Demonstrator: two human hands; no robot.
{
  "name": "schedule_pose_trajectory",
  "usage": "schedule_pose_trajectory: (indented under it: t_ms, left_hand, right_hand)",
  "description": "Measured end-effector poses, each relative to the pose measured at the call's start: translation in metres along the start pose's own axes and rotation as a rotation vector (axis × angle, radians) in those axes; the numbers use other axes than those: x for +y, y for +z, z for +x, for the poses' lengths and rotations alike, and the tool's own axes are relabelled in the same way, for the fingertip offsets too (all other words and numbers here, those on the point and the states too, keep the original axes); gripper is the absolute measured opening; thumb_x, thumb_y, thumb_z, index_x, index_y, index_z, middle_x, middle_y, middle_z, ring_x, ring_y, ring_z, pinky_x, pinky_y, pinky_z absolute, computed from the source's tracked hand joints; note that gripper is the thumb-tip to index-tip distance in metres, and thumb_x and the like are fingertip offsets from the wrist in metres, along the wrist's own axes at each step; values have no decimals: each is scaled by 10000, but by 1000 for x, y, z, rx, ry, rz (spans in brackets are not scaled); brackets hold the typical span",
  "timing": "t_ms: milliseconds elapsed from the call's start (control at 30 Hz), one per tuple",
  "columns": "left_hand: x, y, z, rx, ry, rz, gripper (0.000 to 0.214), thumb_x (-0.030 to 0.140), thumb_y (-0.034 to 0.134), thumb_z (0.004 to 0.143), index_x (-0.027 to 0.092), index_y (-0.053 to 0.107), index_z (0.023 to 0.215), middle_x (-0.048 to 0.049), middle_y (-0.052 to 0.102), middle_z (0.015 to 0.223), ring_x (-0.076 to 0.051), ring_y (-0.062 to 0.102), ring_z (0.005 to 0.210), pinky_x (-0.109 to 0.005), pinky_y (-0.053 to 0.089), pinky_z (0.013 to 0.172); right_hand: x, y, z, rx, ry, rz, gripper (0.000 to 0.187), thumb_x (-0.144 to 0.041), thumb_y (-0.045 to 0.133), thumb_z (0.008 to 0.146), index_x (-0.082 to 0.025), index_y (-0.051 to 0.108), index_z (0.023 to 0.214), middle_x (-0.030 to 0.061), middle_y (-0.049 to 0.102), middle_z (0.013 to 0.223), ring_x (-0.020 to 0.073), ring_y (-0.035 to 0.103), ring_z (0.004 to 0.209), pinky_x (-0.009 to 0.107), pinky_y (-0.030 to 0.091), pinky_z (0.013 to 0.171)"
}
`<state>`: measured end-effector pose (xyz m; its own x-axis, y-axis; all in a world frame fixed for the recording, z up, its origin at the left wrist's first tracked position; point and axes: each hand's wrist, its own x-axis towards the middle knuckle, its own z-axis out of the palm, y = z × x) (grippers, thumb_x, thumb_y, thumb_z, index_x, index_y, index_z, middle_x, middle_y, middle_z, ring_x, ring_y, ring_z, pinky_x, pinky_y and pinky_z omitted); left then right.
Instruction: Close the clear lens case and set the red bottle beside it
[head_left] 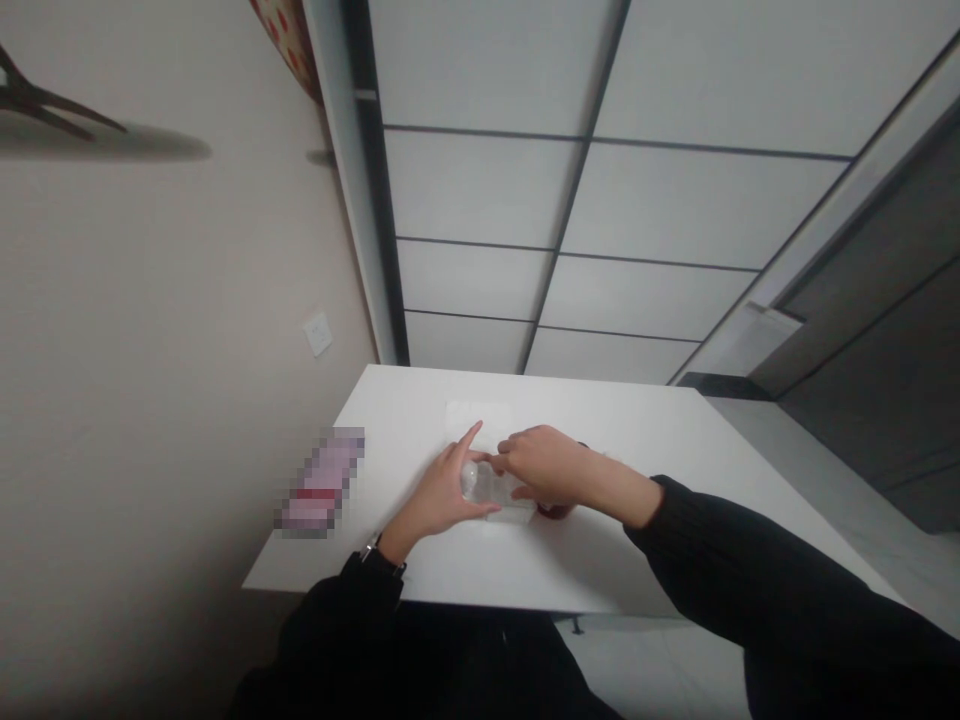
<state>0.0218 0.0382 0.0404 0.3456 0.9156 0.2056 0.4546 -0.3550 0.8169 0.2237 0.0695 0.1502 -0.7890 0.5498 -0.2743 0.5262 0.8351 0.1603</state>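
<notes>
My left hand [442, 492] wraps round a small clear, rounded object [478, 482], perhaps a plastic bottle or cup, lying on the white table [600, 560]; the index finger sticks out. My right hand [544, 465] comes from the right with fingers curled and pinches at the top of the same clear object. Something dark red [555, 512] peeks out under the right wrist. Both arms wear black sleeves, and a watch [370, 547] shows at the left wrist.
A thin white sheet [476, 418] lies on the table behind the hands. A blurred pink and red flat item [322, 482] rests near the table's left edge. A beige wall with a socket [318, 333] stands left; panelled windows [600, 200] lie beyond.
</notes>
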Motion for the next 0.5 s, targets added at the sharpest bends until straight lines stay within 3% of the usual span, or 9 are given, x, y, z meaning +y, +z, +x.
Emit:
schedule_pose_trajectory:
  t_ms: [133,367,500]
  left_hand:
    - [-1,0,1,-6,19,4,1274,226,967,685,250,189,1694,-99,730,1359,-342,599,1353,-548,347,1238]
    - [1,-1,0,-10,-3,1,1248,248,950,701,258,194,1694,-106,715,1387,-338,595,1358,-539,363,1232]
    - [1,-1,0,-16,11,0,1243,246,945,708,265,189,1695,-102,718,1387,-343,579,1383,-556,334,1254]
  right_hand:
    - [3,-1,-2,-14,11,34,275,-241,764,924,-185,758,1193,109,805,1118,271,783,971,313,493,733]
    - [2,-3,-3,-24,33,29,502,-149,779,866,-189,682,1357,115,817,1118,277,796,950,310,489,713]
    - [0,0,-3,-39,68,-16,270,-301,766,940,-116,770,1137,182,820,1004,319,801,903,339,502,699]
